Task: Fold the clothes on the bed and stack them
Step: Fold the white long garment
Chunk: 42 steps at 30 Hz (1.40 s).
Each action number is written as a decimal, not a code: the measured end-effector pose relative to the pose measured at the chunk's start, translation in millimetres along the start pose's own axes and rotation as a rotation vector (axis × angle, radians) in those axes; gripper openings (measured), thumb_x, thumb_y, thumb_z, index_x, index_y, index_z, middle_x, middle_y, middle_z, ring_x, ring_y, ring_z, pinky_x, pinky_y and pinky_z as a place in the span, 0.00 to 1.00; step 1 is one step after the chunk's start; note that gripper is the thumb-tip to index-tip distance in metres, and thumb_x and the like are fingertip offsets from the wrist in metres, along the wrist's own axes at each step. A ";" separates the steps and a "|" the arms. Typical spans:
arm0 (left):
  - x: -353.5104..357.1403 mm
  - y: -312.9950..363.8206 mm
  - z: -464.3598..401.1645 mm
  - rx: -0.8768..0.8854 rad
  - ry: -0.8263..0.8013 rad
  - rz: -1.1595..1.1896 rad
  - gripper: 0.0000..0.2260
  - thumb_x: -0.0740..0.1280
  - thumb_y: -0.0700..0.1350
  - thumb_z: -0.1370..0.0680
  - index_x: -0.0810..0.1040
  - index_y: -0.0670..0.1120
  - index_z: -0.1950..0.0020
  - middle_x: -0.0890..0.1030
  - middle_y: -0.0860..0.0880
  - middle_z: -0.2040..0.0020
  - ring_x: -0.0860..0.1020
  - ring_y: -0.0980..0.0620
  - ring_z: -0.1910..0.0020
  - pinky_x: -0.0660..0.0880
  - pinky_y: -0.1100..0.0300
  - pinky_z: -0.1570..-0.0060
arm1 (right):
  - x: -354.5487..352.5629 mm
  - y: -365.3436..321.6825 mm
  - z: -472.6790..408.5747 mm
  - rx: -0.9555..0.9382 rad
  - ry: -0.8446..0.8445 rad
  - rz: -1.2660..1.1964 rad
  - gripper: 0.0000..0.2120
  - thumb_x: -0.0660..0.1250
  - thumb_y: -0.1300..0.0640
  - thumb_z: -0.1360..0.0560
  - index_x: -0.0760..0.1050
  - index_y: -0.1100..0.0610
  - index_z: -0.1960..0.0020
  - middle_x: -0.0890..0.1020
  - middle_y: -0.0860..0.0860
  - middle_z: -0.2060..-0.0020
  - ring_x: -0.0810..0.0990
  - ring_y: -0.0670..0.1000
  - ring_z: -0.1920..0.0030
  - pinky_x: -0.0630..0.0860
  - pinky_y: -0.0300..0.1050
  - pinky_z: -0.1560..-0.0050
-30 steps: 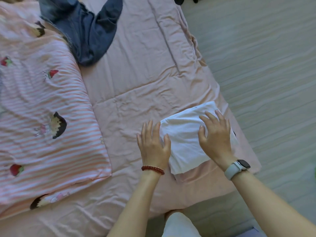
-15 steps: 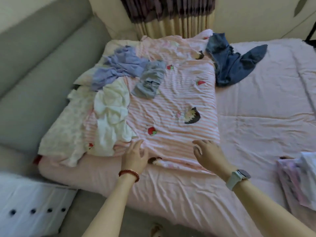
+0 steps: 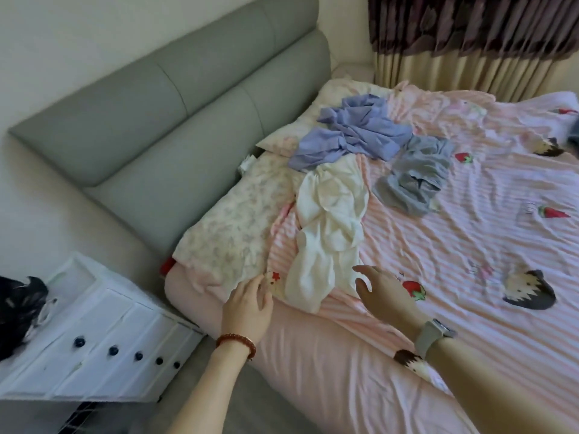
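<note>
A crumpled cream-white garment lies on the pink striped quilt near the bed's left edge. Beyond it sit a rumpled lavender-blue shirt and a grey garment. My left hand, with a red bead bracelet, hovers open at the bed edge just left of the white garment's lower end. My right hand, with a grey watch, is open with fingers spread just right of that same end. Neither hand holds anything.
A floral pillow lies left of the white garment against the grey padded headboard. A white drawer unit with a dark object on it stands left of the bed. Curtains hang behind.
My view swung left from the folded white cloth at the bed's right edge to the pile of unfolded clothes. Both hands left the folded cloth and moved to the cream-white garment.
</note>
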<state>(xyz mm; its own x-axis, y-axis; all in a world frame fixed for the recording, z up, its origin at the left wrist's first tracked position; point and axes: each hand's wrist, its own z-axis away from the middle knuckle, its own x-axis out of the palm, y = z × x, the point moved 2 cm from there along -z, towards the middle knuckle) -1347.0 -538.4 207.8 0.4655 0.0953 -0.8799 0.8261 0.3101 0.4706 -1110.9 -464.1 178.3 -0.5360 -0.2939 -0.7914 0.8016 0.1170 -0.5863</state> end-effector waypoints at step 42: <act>202.5 154.2 -181.6 0.980 -0.769 -0.010 0.18 0.54 0.55 0.22 0.73 0.41 0.54 0.77 0.44 0.68 0.77 0.37 0.61 0.67 0.53 0.64 | 41.0 152.1 35.9 0.679 0.647 -0.258 0.17 0.57 0.45 0.22 0.63 0.46 0.69 0.65 0.45 0.78 0.65 0.49 0.72 0.62 0.48 0.68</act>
<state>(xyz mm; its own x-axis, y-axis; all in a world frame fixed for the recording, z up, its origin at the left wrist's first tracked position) -1183.0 -299.6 90.2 0.2496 -0.5836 -0.7727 0.5654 -0.5600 0.6056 -1001.4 -492.4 62.9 -0.5961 0.3684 -0.7134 0.5122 -0.5098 -0.6912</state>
